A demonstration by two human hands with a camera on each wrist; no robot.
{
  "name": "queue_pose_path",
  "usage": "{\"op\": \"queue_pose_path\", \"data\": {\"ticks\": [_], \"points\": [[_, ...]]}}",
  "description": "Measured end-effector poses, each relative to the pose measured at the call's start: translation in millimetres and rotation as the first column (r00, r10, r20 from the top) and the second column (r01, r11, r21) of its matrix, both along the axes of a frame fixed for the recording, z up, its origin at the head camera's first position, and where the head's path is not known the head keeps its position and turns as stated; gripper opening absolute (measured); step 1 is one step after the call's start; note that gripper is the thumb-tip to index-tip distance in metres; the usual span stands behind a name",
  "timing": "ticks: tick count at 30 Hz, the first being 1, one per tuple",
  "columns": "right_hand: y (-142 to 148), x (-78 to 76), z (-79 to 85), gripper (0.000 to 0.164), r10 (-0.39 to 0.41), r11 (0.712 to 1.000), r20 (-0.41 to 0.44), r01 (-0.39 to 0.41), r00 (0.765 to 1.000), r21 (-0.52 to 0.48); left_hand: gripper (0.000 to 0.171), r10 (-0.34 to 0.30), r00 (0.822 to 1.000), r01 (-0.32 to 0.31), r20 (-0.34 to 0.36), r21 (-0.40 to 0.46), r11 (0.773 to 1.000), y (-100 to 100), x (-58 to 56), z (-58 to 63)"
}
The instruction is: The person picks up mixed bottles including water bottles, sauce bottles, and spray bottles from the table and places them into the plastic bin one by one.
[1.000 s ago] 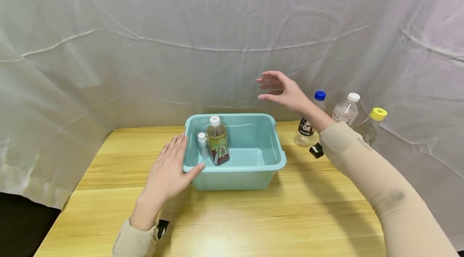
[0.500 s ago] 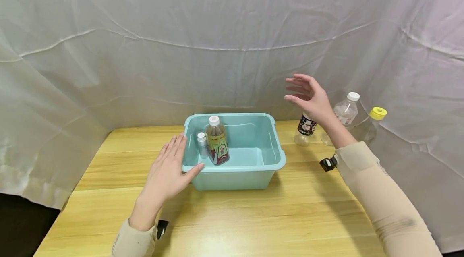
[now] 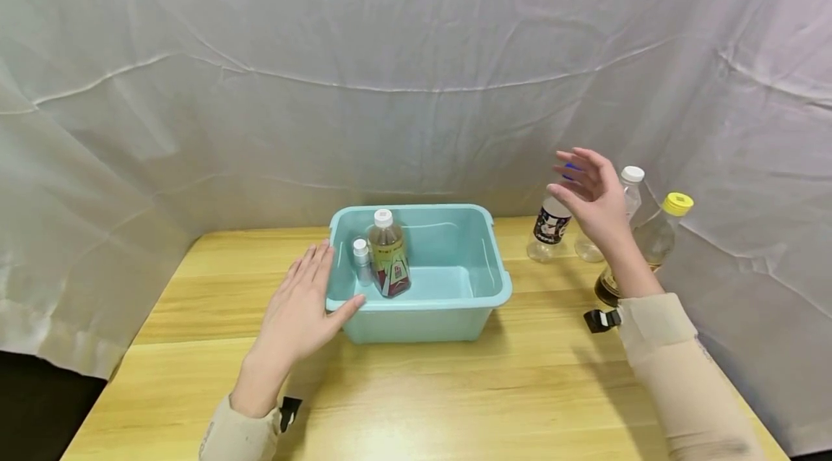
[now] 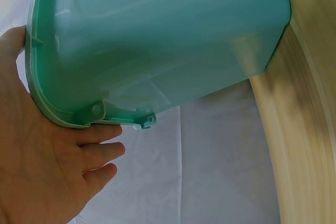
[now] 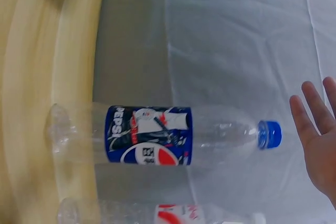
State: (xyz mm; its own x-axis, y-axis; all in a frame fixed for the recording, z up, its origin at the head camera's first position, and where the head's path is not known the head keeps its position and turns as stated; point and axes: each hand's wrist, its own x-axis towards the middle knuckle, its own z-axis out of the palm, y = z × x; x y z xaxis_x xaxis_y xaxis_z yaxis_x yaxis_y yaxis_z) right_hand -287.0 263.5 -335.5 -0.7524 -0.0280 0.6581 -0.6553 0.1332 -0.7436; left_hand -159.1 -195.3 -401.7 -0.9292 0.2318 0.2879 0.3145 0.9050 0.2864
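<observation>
My left hand [image 3: 299, 309] rests with straight fingers on the left end of the rim of a light-blue plastic tub [image 3: 419, 324]. In the left wrist view the palm lies against the tub's rim corner [image 4: 58, 116]. Inside the tub stand a bottle with a white cap and green label [image 3: 392, 266] and a small white-capped bottle [image 3: 362, 262]. My right hand [image 3: 594, 201], fingers loosely bent and holding nothing, hovers by the blue-capped clear Pepsi bottle [image 3: 549, 226]. The right wrist view shows that bottle's label [image 5: 149, 135] plainly, apart from the fingers.
Beside the Pepsi bottle stands a white-capped clear bottle [image 3: 632, 190], partly behind my right hand. A yellow-capped bottle with dark liquid [image 3: 655, 237] stands further right, partly covered by the wrist. A grey cloth [image 3: 416, 85] hangs behind the wooden table [image 3: 494, 403].
My right hand has moved right, from beyond the tub's back right to beside the Pepsi bottle, and slightly lower. The left hand and the tub look the same.
</observation>
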Motion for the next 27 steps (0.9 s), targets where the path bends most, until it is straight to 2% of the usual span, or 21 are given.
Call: {"op": "queue_pose_path", "data": {"ticks": [5,12,14,19,22,27], "points": [[7.7,5.8,-13.4,0.065,-0.054,0.997,0.014,0.055,0.998,-0.055,0.100,0.004,1.000,-0.004,0.001,0.001,1.000,-2.8,3.4,-1.7],[14.6,8.1,-31.3,0.070,-0.221,0.969,0.014,0.221,0.975,-0.106,0.100,0.008,1.000,-0.008,0.002,-0.003,1.000,-4.3,6.4,-2.7],[13.6,11.1,-33.0,0.070,-0.268,0.959,0.012,0.268,0.963,-0.091,0.100,0.008,1.000,-0.008,0.001,-0.003,1.000,-3.9,7.0,-2.7],[16.7,7.4,-44.7,0.073,-0.366,0.931,0.014,0.366,0.931,-0.009,0.100,0.008,1.000,-0.008,-0.006,-0.006,1.000,-2.8,7.8,-3.3],[15.7,6.1,-47.6,0.077,-0.380,0.925,0.051,0.380,0.923,0.015,0.100,0.007,1.000,-0.007,-0.013,-0.005,1.000,-2.2,7.5,-3.0],[7.4,10.1,-45.9,0.084,-0.356,0.935,0.107,0.354,0.928,0.035,0.100,0.011,1.000,-0.011,-0.016,-0.003,1.000,-2.7,8.5,-4.0]]}}
